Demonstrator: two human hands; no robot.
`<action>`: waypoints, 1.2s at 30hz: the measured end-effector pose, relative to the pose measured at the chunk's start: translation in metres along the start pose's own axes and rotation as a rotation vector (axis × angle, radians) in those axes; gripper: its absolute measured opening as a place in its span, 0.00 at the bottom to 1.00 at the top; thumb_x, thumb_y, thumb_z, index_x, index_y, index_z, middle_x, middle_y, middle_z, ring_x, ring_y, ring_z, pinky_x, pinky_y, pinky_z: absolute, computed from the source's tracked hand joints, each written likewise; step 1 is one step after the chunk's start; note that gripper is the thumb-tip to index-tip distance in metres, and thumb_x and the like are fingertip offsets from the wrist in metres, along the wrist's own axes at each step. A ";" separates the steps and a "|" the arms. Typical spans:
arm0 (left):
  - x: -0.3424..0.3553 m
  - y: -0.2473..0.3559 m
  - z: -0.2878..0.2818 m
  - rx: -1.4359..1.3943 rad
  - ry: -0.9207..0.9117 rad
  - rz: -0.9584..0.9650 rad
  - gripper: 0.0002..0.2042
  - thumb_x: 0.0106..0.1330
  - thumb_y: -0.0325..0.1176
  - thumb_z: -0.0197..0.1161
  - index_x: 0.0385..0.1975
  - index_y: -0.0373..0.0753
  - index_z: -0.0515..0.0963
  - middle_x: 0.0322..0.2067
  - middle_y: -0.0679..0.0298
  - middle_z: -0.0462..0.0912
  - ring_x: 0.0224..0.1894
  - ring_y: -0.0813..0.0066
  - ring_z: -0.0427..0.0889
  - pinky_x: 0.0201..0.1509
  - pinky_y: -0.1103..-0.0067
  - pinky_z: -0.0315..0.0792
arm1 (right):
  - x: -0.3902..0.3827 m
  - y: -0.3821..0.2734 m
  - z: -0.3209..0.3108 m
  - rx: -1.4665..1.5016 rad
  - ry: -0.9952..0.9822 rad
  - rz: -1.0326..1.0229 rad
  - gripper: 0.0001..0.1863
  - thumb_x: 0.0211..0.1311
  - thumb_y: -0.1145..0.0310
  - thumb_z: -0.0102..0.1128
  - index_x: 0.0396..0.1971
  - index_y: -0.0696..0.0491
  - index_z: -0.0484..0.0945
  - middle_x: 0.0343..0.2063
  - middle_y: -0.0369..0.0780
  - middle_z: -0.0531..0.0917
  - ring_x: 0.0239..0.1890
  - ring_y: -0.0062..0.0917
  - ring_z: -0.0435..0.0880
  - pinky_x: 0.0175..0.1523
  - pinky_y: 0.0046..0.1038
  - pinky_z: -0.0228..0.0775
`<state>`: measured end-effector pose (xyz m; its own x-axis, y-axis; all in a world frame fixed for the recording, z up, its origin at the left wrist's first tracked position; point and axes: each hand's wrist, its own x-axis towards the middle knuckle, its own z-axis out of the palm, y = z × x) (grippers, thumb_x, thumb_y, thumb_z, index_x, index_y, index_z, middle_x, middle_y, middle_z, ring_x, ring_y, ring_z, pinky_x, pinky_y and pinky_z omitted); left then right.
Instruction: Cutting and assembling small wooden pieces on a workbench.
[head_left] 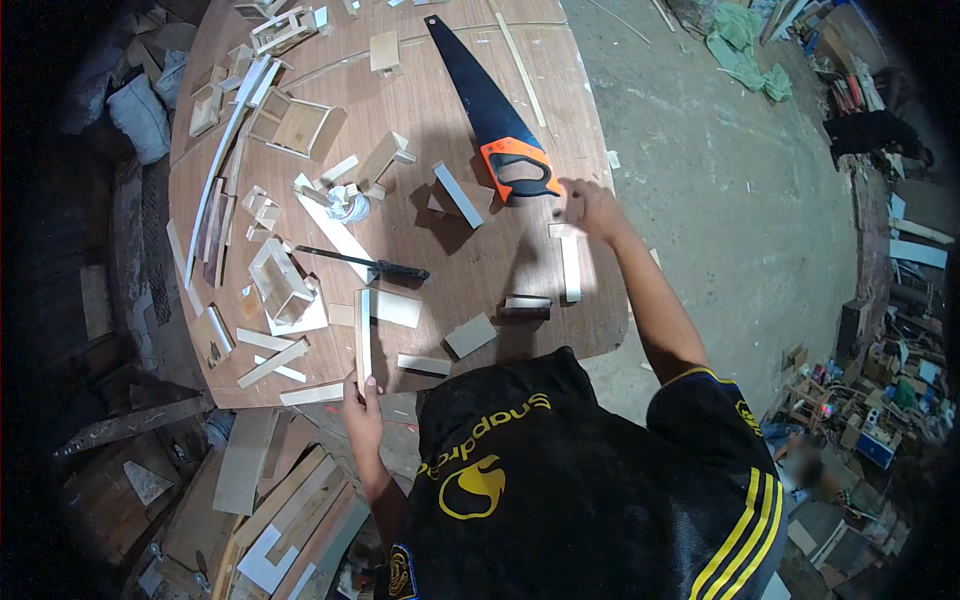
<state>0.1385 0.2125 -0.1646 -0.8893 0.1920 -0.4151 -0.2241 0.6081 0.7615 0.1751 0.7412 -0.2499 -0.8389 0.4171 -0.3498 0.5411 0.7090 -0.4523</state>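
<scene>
The left hand (362,405) is at the near edge of the bench (460,270), its grip pinching a pale wooden strip (363,340) between thumb and fingers. The strip points away from the person, its far end beside a flat pale board (396,308). To its right, a narrow wooden block (424,365) lies close to the near edge, with a rectangular block (470,336) just beyond it.

The right hand (595,212) hovers by the bench's right edge, its forearm crossing that edge from over the concrete floor (710,190). The fingers look partly curled but are blurred, so I cannot tell whether this grip is pressed together or holds anything. Nearest to it is the orange-and-black handle of the handsaw (500,130); contact between them cannot be told. The saw's dark blade slants toward the far left.

Nearer the person, a T-shaped arrangement of wood (571,265) lies along the right edge. Bare bench surface stretches leftward from there to the black-handled tool (400,270). Open wooden boxes (279,281) and offcuts crowd the left side, leaving only narrow gaps.
</scene>
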 end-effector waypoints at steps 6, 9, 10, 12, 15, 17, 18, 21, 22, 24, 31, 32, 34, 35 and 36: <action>0.008 0.011 0.008 0.105 -0.033 0.039 0.12 0.74 0.37 0.53 0.48 0.35 0.73 0.25 0.68 0.75 0.25 0.84 0.69 0.28 0.83 0.64 | -0.067 -0.028 0.004 -0.426 -0.221 -0.237 0.71 0.28 0.50 0.82 0.73 0.34 0.39 0.69 0.45 0.54 0.69 0.55 0.52 0.66 0.61 0.51; 0.015 0.021 0.011 0.126 -0.051 -0.014 0.14 0.73 0.38 0.54 0.50 0.35 0.73 0.25 0.67 0.76 0.26 0.82 0.71 0.29 0.82 0.66 | -0.077 -0.036 -0.001 -0.530 -0.224 -0.265 0.73 0.27 0.51 0.82 0.73 0.35 0.38 0.69 0.45 0.55 0.70 0.56 0.51 0.66 0.63 0.48; 0.015 0.025 0.013 0.112 -0.051 -0.005 0.14 0.73 0.38 0.53 0.50 0.36 0.73 0.25 0.66 0.76 0.26 0.82 0.72 0.29 0.82 0.67 | -0.078 -0.036 -0.001 -0.563 -0.227 -0.277 0.73 0.26 0.53 0.83 0.73 0.35 0.38 0.68 0.45 0.57 0.70 0.55 0.51 0.67 0.63 0.47; 0.015 0.027 0.014 0.098 -0.050 0.005 0.14 0.73 0.38 0.53 0.51 0.36 0.73 0.26 0.66 0.77 0.25 0.81 0.72 0.29 0.81 0.67 | -0.077 -0.034 0.002 -0.584 -0.230 -0.288 0.73 0.25 0.53 0.83 0.74 0.35 0.39 0.68 0.44 0.58 0.70 0.55 0.51 0.67 0.63 0.47; 0.011 0.024 0.013 0.104 -0.041 0.028 0.14 0.73 0.38 0.53 0.51 0.36 0.73 0.26 0.66 0.77 0.25 0.82 0.72 0.29 0.81 0.67 | -0.075 -0.029 0.008 -0.598 -0.203 -0.322 0.74 0.24 0.53 0.83 0.74 0.35 0.39 0.66 0.44 0.60 0.69 0.54 0.53 0.67 0.63 0.48; 0.008 0.019 0.012 0.134 -0.025 0.015 0.14 0.73 0.39 0.53 0.51 0.36 0.73 0.26 0.66 0.77 0.25 0.82 0.72 0.29 0.81 0.67 | -0.073 -0.026 0.009 -0.591 -0.173 -0.350 0.74 0.22 0.53 0.83 0.74 0.35 0.39 0.66 0.43 0.61 0.69 0.54 0.53 0.67 0.63 0.48; 0.007 0.018 0.012 0.134 -0.023 0.012 0.14 0.73 0.39 0.53 0.51 0.36 0.73 0.26 0.66 0.77 0.25 0.82 0.72 0.29 0.81 0.67 | -0.073 -0.027 0.007 -0.618 -0.192 -0.342 0.75 0.24 0.51 0.83 0.74 0.35 0.37 0.66 0.42 0.61 0.69 0.54 0.53 0.66 0.64 0.48; 0.004 0.015 0.012 0.119 -0.022 0.000 0.14 0.73 0.38 0.53 0.50 0.36 0.73 0.26 0.65 0.77 0.26 0.82 0.72 0.31 0.81 0.68 | -0.073 -0.028 0.006 -0.642 -0.201 -0.336 0.75 0.25 0.49 0.82 0.74 0.35 0.35 0.66 0.41 0.61 0.69 0.54 0.53 0.66 0.65 0.48; 0.002 0.014 0.012 0.110 -0.020 0.002 0.14 0.73 0.38 0.53 0.50 0.35 0.73 0.26 0.66 0.77 0.27 0.81 0.72 0.32 0.81 0.67 | -0.073 -0.028 0.006 -0.638 -0.189 -0.336 0.75 0.24 0.49 0.82 0.74 0.35 0.35 0.66 0.41 0.61 0.69 0.54 0.54 0.66 0.65 0.48; 0.001 0.013 0.012 0.098 -0.010 0.004 0.13 0.73 0.37 0.53 0.50 0.35 0.73 0.26 0.66 0.77 0.28 0.81 0.72 0.33 0.81 0.67 | -0.072 -0.030 0.006 -0.638 -0.186 -0.344 0.76 0.24 0.50 0.82 0.74 0.35 0.35 0.66 0.40 0.62 0.69 0.54 0.54 0.66 0.65 0.48; 0.000 0.012 0.014 0.099 -0.006 -0.001 0.13 0.73 0.37 0.54 0.49 0.35 0.73 0.27 0.66 0.77 0.29 0.81 0.72 0.34 0.82 0.66 | -0.073 -0.034 0.006 -0.660 -0.193 -0.311 0.77 0.23 0.50 0.83 0.73 0.34 0.34 0.66 0.39 0.63 0.69 0.56 0.53 0.66 0.66 0.48; 0.000 0.010 0.014 0.102 -0.002 0.003 0.13 0.73 0.37 0.54 0.49 0.35 0.73 0.26 0.66 0.77 0.29 0.82 0.72 0.33 0.82 0.66 | -0.073 -0.035 0.007 -0.662 -0.189 -0.310 0.77 0.23 0.50 0.83 0.73 0.34 0.34 0.66 0.39 0.63 0.69 0.56 0.53 0.66 0.66 0.48; 0.001 0.012 0.015 0.125 0.000 0.015 0.13 0.73 0.37 0.54 0.49 0.35 0.73 0.26 0.67 0.77 0.28 0.82 0.71 0.32 0.82 0.66 | -0.072 -0.033 0.009 -0.650 -0.196 -0.300 0.77 0.23 0.51 0.84 0.73 0.34 0.33 0.66 0.41 0.61 0.70 0.57 0.50 0.66 0.67 0.47; 0.001 0.012 0.015 0.151 0.004 0.020 0.13 0.73 0.37 0.54 0.49 0.36 0.73 0.25 0.68 0.77 0.27 0.82 0.71 0.32 0.81 0.66 | -0.074 -0.031 0.009 -0.651 -0.190 -0.297 0.77 0.23 0.51 0.84 0.73 0.34 0.33 0.66 0.41 0.61 0.70 0.57 0.50 0.66 0.67 0.47; 0.000 0.011 0.014 0.149 0.012 0.023 0.13 0.73 0.37 0.54 0.49 0.36 0.73 0.25 0.68 0.77 0.27 0.82 0.71 0.32 0.81 0.66 | -0.075 -0.032 0.010 -0.624 -0.174 -0.286 0.77 0.23 0.52 0.84 0.73 0.34 0.34 0.67 0.42 0.60 0.70 0.57 0.49 0.66 0.67 0.47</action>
<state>0.1413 0.2304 -0.1634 -0.8986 0.1984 -0.3913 -0.1427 0.7113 0.6882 0.2215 0.6809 -0.2175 -0.8931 0.1060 -0.4372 0.1225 0.9924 -0.0096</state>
